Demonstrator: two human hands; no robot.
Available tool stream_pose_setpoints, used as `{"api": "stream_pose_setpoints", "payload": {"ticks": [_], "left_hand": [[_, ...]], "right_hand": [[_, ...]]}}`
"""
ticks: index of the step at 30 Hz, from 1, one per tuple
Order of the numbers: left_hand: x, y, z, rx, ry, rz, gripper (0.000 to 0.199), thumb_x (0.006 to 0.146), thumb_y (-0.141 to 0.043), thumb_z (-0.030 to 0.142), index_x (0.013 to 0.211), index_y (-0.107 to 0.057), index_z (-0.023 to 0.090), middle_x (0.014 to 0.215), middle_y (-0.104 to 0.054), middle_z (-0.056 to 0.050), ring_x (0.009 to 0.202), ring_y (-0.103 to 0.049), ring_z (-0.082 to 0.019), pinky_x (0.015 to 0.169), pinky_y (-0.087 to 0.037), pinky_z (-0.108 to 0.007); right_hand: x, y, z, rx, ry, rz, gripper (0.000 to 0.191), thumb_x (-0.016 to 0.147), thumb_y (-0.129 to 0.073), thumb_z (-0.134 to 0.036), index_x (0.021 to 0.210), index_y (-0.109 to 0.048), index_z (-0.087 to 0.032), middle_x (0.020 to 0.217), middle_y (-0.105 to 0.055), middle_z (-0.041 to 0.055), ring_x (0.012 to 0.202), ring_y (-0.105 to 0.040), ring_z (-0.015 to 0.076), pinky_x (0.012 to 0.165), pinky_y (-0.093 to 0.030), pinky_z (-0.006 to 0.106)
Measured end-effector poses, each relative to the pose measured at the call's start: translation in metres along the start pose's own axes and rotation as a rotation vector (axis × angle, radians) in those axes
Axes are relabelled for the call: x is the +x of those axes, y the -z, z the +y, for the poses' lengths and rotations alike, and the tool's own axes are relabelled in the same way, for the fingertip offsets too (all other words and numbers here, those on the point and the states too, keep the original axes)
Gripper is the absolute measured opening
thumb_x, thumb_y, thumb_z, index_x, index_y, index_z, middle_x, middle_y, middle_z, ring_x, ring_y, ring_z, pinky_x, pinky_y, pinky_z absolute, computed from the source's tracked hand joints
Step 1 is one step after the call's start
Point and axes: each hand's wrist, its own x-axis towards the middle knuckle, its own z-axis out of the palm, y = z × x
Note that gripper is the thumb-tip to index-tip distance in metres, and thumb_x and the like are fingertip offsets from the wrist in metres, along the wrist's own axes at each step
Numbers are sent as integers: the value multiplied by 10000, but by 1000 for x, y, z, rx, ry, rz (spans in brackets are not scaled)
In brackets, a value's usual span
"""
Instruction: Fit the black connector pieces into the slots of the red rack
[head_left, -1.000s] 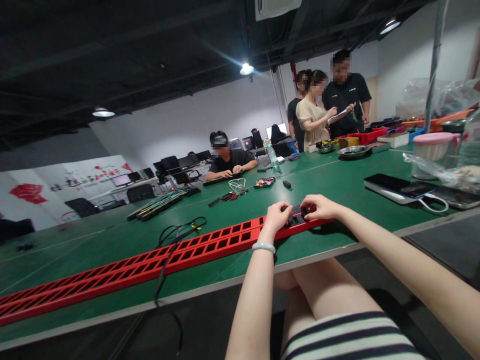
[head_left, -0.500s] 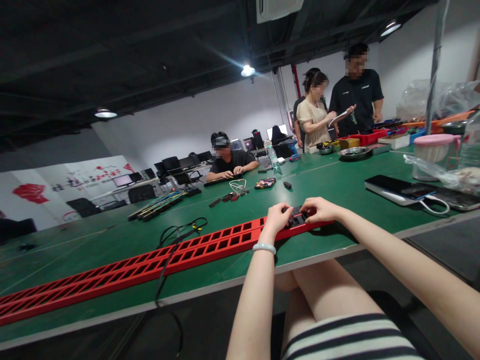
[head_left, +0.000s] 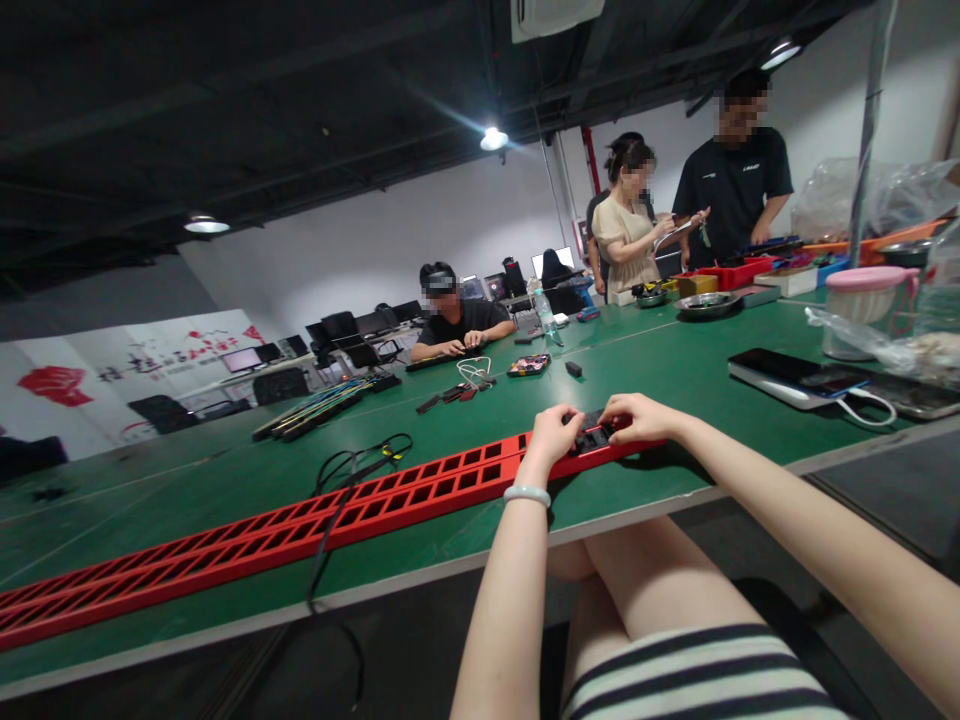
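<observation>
A long red slotted rail point(head_left: 420, 492) lies along the front edge of the green table point(head_left: 645, 372). At its right end sits a small black part point(head_left: 592, 436), partly covered by fingers. My left hand point(head_left: 553, 434) is closed at the left side of that part, fingertips pressed on it. From the right, my right hand point(head_left: 637, 418) pinches at the same part with thumb and fingers. Both hands rest close together over the rail end. Fine details between the fingertips are too small to tell.
A black cable point(head_left: 330, 530) crosses the rail. Phones point(head_left: 795, 372) with a white cable lie right, near a pink-lidded container point(head_left: 862, 310). Beyond are a metal dish point(head_left: 709, 305), a bottle point(head_left: 545, 312), strips point(head_left: 319, 408) and a seated person point(head_left: 461, 325); others stand behind.
Both of my hands stay almost in place at the black part. The standing person in black has shifted right and leans toward the trays.
</observation>
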Motion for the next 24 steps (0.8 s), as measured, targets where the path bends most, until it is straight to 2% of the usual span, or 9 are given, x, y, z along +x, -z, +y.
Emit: {"api": "stream_pose_setpoints", "payload": {"ticks": [24], "left_hand": [[-1,0,4,8,-5,18,252,764,-462,346,786,-604,140,450,-516,31,392,-482,-83,442,-366,-182]], "right_hand": [[0,-1,4,39,-31,-35,372,598,-639,-358,929,-660,-188,876,-560,49,744,-539,167,680,-426,272]]}}
